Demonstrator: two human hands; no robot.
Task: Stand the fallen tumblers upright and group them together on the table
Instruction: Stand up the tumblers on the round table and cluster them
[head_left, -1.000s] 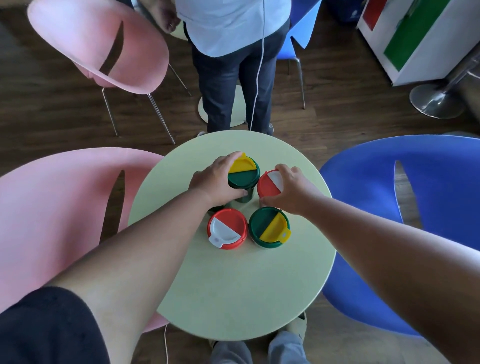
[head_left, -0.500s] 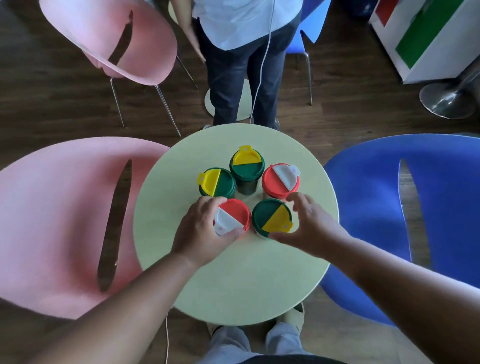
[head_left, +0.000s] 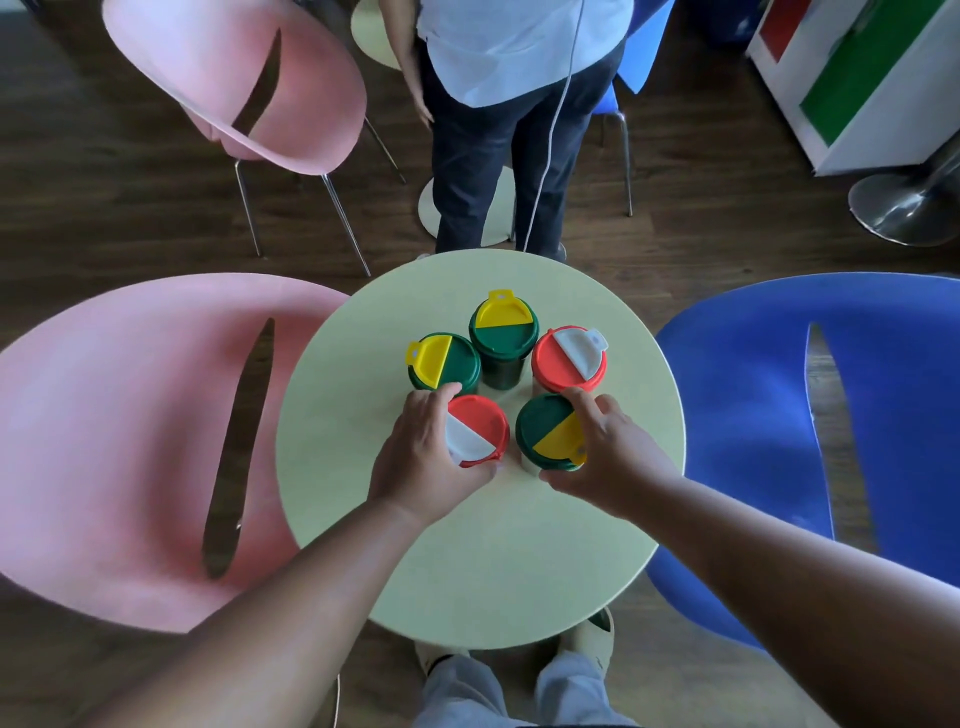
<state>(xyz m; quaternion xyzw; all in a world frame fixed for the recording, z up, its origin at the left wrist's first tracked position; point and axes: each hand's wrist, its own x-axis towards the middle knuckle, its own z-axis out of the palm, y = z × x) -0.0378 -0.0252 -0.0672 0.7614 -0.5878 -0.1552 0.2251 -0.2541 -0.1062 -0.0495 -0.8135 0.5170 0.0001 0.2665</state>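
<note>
Several tumblers stand upright in a tight cluster on the round pale-green table (head_left: 467, 561). At the back are two with green and yellow lids (head_left: 444, 361) (head_left: 503, 327) and one with a red and white lid (head_left: 569, 358). My left hand (head_left: 423, 457) wraps around the near red-lidded tumbler (head_left: 480, 426). My right hand (head_left: 605, 457) wraps around the near green-lidded tumbler (head_left: 548, 431). Both near tumblers rest on the table, a small gap between them.
A pink chair (head_left: 130, 447) sits left of the table and a blue chair (head_left: 841, 415) right of it. A person (head_left: 519, 104) stands just beyond the far edge, with another pink chair (head_left: 249, 83) behind. My feet (head_left: 592, 639) show below the near edge.
My hands left the back tumblers and came to the two near ones. Both hands now close fully around them, and my head has shifted so the table sits lower in view.
</note>
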